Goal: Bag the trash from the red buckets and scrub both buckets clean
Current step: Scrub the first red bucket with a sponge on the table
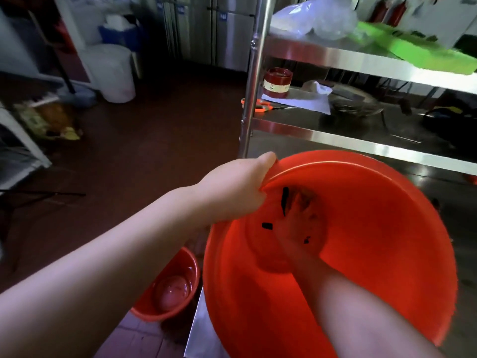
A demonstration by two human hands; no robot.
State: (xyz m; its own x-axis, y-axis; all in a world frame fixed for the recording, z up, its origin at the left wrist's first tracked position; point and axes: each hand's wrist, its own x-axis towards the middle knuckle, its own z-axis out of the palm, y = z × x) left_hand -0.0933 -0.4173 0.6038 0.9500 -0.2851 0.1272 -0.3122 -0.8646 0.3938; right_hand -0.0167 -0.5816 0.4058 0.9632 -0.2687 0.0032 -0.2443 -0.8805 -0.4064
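Red plastic: large round thin-walled bucket [374, 228], tipped toward the wearer above a steel counter corner [201, 332]. Gripped at its far-left rim by the left hand [237, 187], thumb over the lip, fingers hooked inside. Right hand [299, 223] deep at the base among dark scraps [267, 226]; grasp impossible to tell. Probably light, flexible, slick when wet; best held by the stiffer rim. Smaller red plastic bucket [192, 270] on the floor below.

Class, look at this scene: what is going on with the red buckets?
A person's left hand grips the rim of the large red bucket, while the right hand reaches to its bottom among dark scraps. Whether that hand holds anything is unclear. A smaller red bucket sits on the floor below.
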